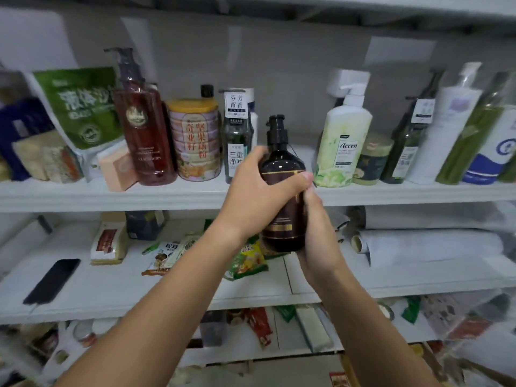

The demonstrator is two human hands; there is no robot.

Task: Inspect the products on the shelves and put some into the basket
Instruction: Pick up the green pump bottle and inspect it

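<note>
A dark brown pump bottle point(282, 166) with a black pump head and gold bands is held upright in front of the shelves. My left hand point(259, 196) wraps its upper body from the left, thumb across the front. My right hand point(321, 236) grips its lower part from the right and below. The bottle hangs in the air before the upper white shelf point(83, 195). No basket is in view.
The upper shelf holds a red pump bottle point(143, 127), a round tin point(196, 141), a clear dark bottle point(237, 135), a pale green pump bottle point(344, 138) and several more bottles at right. The lower shelf point(111, 291) carries snack packets, a black phone point(51, 280) and white rolls point(430, 247).
</note>
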